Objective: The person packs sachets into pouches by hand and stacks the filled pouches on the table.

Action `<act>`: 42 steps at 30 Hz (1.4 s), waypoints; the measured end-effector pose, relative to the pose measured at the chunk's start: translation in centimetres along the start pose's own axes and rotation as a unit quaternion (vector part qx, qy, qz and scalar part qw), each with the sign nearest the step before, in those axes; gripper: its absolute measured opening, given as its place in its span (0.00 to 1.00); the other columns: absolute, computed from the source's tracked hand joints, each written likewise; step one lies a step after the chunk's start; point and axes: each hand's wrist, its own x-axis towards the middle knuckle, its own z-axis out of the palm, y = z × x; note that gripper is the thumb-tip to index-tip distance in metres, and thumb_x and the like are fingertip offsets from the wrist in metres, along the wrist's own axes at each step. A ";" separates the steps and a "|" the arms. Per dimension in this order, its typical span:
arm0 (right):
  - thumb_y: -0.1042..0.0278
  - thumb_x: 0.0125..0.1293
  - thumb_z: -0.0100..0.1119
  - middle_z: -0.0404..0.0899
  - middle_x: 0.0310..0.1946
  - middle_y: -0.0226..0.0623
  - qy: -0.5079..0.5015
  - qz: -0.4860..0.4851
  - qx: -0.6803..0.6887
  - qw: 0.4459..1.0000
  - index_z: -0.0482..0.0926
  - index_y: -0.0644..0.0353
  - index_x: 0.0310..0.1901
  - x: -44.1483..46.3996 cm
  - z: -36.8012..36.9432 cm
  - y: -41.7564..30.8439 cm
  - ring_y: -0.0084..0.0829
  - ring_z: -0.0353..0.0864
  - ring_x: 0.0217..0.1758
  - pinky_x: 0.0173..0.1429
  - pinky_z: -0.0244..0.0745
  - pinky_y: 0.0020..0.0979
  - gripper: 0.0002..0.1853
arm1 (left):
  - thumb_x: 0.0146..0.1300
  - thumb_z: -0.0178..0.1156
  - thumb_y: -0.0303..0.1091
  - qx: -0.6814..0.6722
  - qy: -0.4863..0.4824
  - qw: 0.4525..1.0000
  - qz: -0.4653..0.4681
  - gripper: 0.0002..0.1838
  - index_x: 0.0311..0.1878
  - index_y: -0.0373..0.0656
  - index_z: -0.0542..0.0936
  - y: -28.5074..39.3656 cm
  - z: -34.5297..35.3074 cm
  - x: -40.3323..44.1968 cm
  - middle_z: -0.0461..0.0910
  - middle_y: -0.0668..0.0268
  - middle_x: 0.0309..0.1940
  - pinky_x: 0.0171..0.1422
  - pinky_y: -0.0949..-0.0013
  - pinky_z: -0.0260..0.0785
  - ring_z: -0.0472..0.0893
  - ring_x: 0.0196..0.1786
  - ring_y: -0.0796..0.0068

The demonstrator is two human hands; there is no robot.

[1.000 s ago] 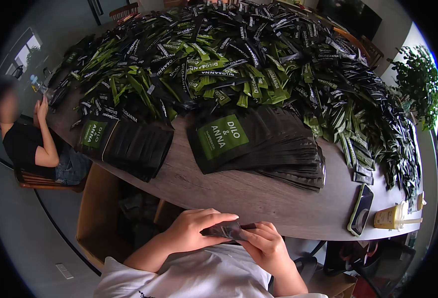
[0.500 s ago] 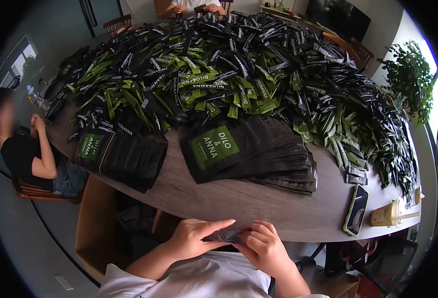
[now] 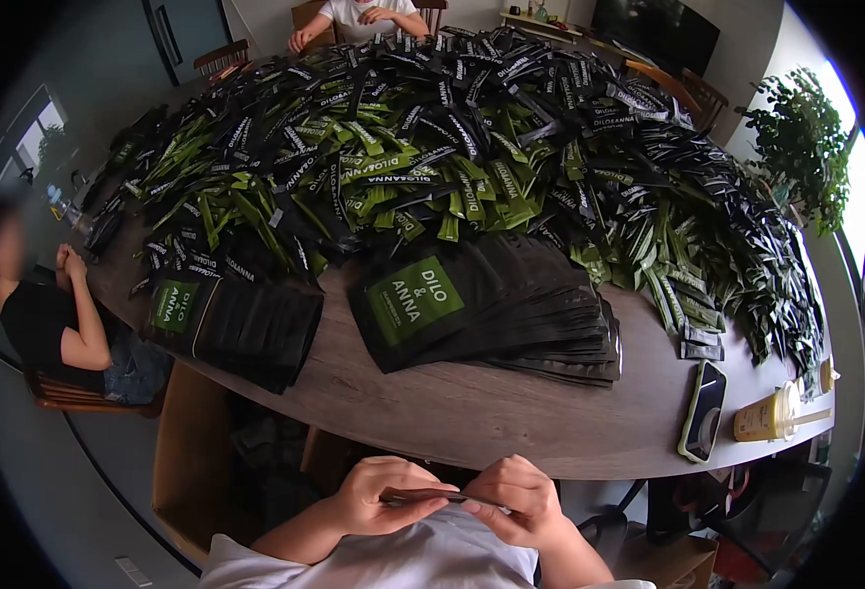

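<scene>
Close to my body, just off the table's front edge, my left hand and my right hand pinch the two ends of a thin dark packet. The packet is seen nearly edge-on, so its print cannot be read. Beyond my hands, a fanned stack of black pouches with a green label lies on the wooden table. A second, banded stack of pouches lies to its left. Behind both spreads a large heap of black and green sachets.
A phone and a drink cup with a straw stand at the right. One person sits at the left, another at the far side. An open cardboard box is below the table's left front edge.
The dark packet has turned from showing its face to nearly edge-on, and my left forefinger has folded down onto it. The view has shifted, bringing more of the far person into sight.
</scene>
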 end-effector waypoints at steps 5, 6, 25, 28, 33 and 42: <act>0.75 0.47 0.64 0.77 0.28 0.33 0.011 -0.022 0.004 1.000 0.77 0.61 0.28 1.3 1.1 -0.3 0.30 0.75 0.26 0.30 0.66 0.27 0.06 | 0.46 0.64 0.23 0.052 -0.013 0.998 0.023 0.11 0.36 0.39 0.80 0.5 -0.9 0.0 0.79 0.64 0.26 0.26 0.76 0.67 0.78 0.23 0.73; 0.75 0.47 0.64 0.77 0.28 0.33 0.034 -0.024 0.025 0.999 0.77 0.61 0.28 1.5 1.2 -0.2 0.30 0.74 0.25 0.30 0.66 0.27 0.07 | 0.47 0.63 0.23 0.072 -0.021 0.997 0.028 0.11 0.37 0.39 0.80 0.7 -0.9 0.0 0.79 0.64 0.26 0.26 0.76 0.68 0.78 0.23 0.73; 0.84 0.42 0.51 0.64 0.58 0.32 0.051 0.049 -0.533 0.843 0.68 0.56 0.54 12.0 -14.4 8.8 0.37 0.62 0.60 0.61 0.59 0.36 0.31 | 0.45 0.68 0.35 0.368 -0.091 0.862 -0.336 0.23 0.47 0.41 0.77 3.9 -13.8 -9.0 0.77 0.60 0.45 0.50 0.68 0.67 0.76 0.48 0.66; 0.81 0.46 0.51 0.61 0.61 0.28 -0.054 0.055 -0.576 0.813 0.67 0.49 0.56 13.6 -16.9 11.9 0.32 0.59 0.63 0.62 0.57 0.34 0.31 | 0.47 0.67 0.33 0.214 -0.069 0.908 -0.355 0.29 0.55 0.42 0.71 4.9 -11.6 -6.8 0.76 0.58 0.47 0.51 0.68 0.68 0.76 0.47 0.69; 0.71 0.54 0.49 0.68 0.56 0.24 -0.081 0.012 -0.593 0.801 0.78 0.49 0.45 15.3 -17.6 12.5 0.27 0.62 0.59 0.59 0.58 0.31 0.16 | 0.49 0.65 0.27 0.235 -0.040 0.939 -0.246 0.24 0.52 0.42 0.74 3.6 -10.4 -5.0 0.79 0.63 0.40 0.48 0.70 0.69 0.78 0.43 0.69; 0.75 0.58 0.54 0.79 0.39 0.35 0.262 -0.060 -0.327 0.906 0.76 0.62 0.36 15.9 -17.4 11.9 0.31 0.77 0.39 0.44 0.69 0.27 0.05 | 0.51 0.61 0.27 0.333 0.034 0.942 0.035 0.19 0.49 0.40 0.75 -2.3 -5.5 5.8 0.72 0.61 0.52 0.60 0.63 0.62 0.68 0.58 0.61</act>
